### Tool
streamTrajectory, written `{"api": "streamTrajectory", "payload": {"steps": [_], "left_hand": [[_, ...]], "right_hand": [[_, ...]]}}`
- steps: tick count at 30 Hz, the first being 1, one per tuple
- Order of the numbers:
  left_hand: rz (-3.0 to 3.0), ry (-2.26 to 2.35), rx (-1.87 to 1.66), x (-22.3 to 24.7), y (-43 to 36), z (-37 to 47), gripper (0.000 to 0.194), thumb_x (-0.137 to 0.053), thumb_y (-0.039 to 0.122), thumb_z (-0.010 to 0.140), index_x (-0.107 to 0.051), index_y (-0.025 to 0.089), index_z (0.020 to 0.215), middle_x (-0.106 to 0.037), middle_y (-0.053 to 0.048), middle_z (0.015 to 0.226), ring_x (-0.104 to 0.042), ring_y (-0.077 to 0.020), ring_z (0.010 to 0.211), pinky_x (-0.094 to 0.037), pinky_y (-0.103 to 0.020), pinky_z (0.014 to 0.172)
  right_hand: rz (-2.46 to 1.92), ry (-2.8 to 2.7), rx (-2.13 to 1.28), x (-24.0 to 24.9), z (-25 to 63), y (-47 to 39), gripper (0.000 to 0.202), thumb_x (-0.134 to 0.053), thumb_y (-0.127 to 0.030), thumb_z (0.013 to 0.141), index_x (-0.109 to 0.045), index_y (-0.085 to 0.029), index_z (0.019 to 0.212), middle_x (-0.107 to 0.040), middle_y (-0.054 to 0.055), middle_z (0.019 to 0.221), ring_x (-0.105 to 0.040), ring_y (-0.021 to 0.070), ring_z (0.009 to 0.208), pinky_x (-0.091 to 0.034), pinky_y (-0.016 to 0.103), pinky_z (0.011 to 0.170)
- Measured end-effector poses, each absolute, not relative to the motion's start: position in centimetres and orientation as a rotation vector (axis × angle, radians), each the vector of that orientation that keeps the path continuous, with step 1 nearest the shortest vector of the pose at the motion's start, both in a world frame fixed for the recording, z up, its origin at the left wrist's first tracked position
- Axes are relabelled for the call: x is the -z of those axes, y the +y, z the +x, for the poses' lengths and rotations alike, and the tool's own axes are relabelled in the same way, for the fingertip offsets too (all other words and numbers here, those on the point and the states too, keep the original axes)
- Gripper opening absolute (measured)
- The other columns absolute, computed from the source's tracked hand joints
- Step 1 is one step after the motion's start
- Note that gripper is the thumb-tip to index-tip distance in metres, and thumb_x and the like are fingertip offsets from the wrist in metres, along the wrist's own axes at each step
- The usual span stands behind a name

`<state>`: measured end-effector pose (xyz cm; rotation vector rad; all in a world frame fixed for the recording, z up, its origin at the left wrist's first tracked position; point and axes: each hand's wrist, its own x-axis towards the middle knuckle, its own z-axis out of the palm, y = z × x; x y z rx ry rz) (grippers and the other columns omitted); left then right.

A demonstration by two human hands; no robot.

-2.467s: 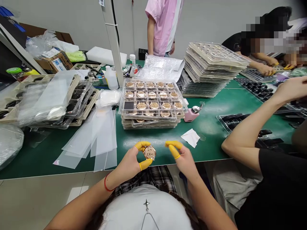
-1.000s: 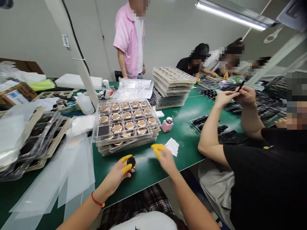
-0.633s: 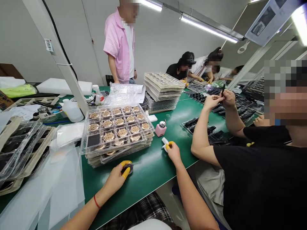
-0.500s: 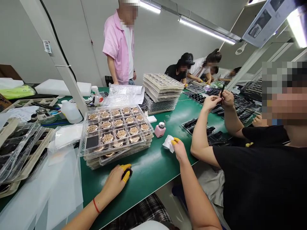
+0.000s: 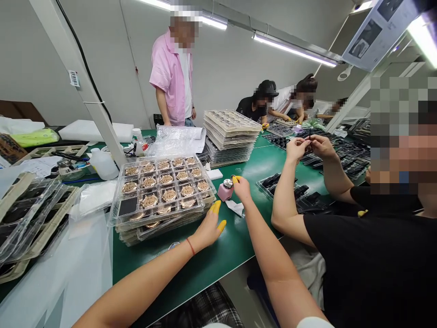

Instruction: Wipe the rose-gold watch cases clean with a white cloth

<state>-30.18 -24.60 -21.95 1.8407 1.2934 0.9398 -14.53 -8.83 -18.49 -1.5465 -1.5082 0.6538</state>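
A small pink bottle (image 5: 224, 192) with a metal cap stands on the green table. My right hand (image 5: 242, 189), in yellow finger cots, has its fingers closed at the edge of that cap. Toward me from the bottle lies a crumpled white wipe (image 5: 235, 207), under my right wrist. My left hand (image 5: 209, 229) is open and holds nothing, with yellow-tipped thumb and fingers spread just short of the bottle. Behind my left wrist a round watch-like piece (image 5: 174, 245) lies on the table, partly hidden.
Stacked clear trays (image 5: 160, 196) of gold round watch parts stand left of the bottle. Farther back is a taller tray stack (image 5: 232, 132). At right, a co-worker's forearms (image 5: 285, 196) rest beside a tray of black parts (image 5: 273, 180). A white post (image 5: 85, 91) rises at left.
My left hand has let go of the round piece and moved right toward the bottle. My right hand has put down the wipe and reached the bottle's cap.
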Motion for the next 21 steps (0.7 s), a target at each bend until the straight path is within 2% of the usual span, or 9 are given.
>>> {"api": "streamTrajectory", "payload": {"steps": [2, 5, 7, 9, 11, 13, 15, 18, 21], "left_hand": [[1.752, 1.325, -1.015, 22.5, -21.8, -27.8, 0.075, -0.056, 0.018, 0.079, -0.025, 0.004, 0.146, -0.025, -0.025, 0.154, -0.02, -0.0317, 0.146, -0.018, -0.048, 0.121], [1.631, 1.438, -1.123, 23.3, -18.4, -25.0, 0.087, -0.058, 0.017, 0.077, -0.011, -0.001, 0.148, -0.008, -0.029, 0.157, -0.001, -0.0349, 0.148, -0.008, -0.051, 0.121], [1.543, 1.496, -1.197, 23.7, -16.7, -24.0, 0.094, -0.062, 0.02, 0.077, -0.004, -0.002, 0.148, -0.004, -0.031, 0.156, 0.001, -0.0358, 0.148, -0.008, -0.051, 0.121], [1.482, 1.508, -1.252, 24.0, -15.4, -23.5, 0.097, -0.066, 0.022, 0.075, -0.005, 0.001, 0.148, -0.011, -0.029, 0.156, -0.01, -0.0348, 0.148, -0.015, -0.047, 0.121], [1.437, 1.509, -1.294, 24.5, -14.7, -23.5, 0.093, -0.07, 0.021, 0.073, -0.015, 0.006, 0.146, -0.021, -0.026, 0.154, -0.022, -0.0332, 0.145, -0.02, -0.044, 0.119], [1.401, 1.516, -1.328, 25.2, -14.5, -23.8, 0.083, -0.071, 0.022, 0.072, -0.028, 0.01, 0.141, -0.028, -0.023, 0.151, -0.027, -0.0329, 0.143, -0.02, -0.045, 0.119], [1.388, 1.508, -1.344, 25.8, -14.6, -23.9, 0.073, -0.074, 0.024, 0.071, -0.039, 0.014, 0.133, -0.038, -0.019, 0.145, -0.034, -0.032, 0.139, -0.022, -0.046, 0.117], [1.382, 1.476, -1.343, 26.5, -15.0, -23.9, 0.062, -0.075, 0.024, 0.071, -0.046, 0.016, 0.125, -0.052, -0.014, 0.13, -0.047, -0.0281, 0.127, -0.032, -0.043, 0.111], [1.346, 1.466, -1.342, 26.5, -15.3, -23.7, 0.056, -0.075, 0.019, 0.07, -0.049, 0.016, 0.12, -0.056, -0.013, 0.123, -0.053, -0.0257, 0.119, -0.039, -0.04, 0.105]], "right_hand": [[-1.496, -1.492, -0.705, 18.9, -14.3, -8.3, 0.032, -0.05, -0.04, 0.085, -0.067, -0.014, 0.093, -0.072, 0.01, 0.093, -0.066, 0.0223, 0.086, -0.052, 0.037, 0.079], [-1.417, -1.502, -0.784, 19.4, -14.3, -7.8, 0.036, -0.048, -0.041, 0.086, -0.066, -0.015, 0.101, -0.073, 0.009, 0.095, -0.068, 0.0203, 0.083, -0.055, 0.033, 0.074], [-1.392, -1.526, -0.803, 19.7, -14.2, -7.8, 0.039, -0.047, -0.041, 0.086, -0.064, -0.015, 0.109, -0.073, 0.009, 0.101, -0.069, 0.0201, 0.085, -0.055, 0.032, 0.073], [-1.399, -1.555, -0.771, 20.2, -13.6, -8.5, 0.042, -0.045, -0.04, 0.087, -0.061, -0.016, 0.117, -0.071, 0.01, 0.109, -0.069, 0.0205, 0.091, -0.055, 0.033, 0.077], [-1.441, -1.588, -0.688, 20.9, -12.3, -10.2, 0.043, -0.042, -0.039, 0.089, -0.06, -0.016, 0.119, -0.068, 0.012, 0.116, -0.066, 0.0225, 0.1, -0.053, 0.038, 0.086], [-1.5, -1.644, -0.594, 21.9, -10.5, -12.5, 0.039, -0.044, -0.037, 0.087, -0.065, -0.016, 0.112, -0.067, 0.015, 0.117, -0.062, 0.0264, 0.108, -0.047, 0.045, 0.095], [-1.54, -1.745, -0.535, 23.1, -8.8, -14.9, 0.03, -0.054, -0.033, 0.081, -0.071, -0.017, 0.101, -0.067, 0.015, 0.112, -0.059, 0.0296, 0.11, -0.042, 0.049, 0.1], [-1.562, -1.889, -0.496, 24.7, -7.3, -17.7, 0.023, -0.066, -0.026, 0.072, -0.075, -0.022, 0.093, -0.067, 0.012, 0.11, -0.057, 0.0298, 0.107, -0.041, 0.048, 0.1], [-1.605, -1.921, -0.453, 25.6, -6.8, -18.6, 0.021, -0.062, -0.019, 0.073, -0.076, -0.023, 0.088, -0.068, 0.012, 0.102, -0.058, 0.0277, 0.098, -0.044, 0.044, 0.093]]}}
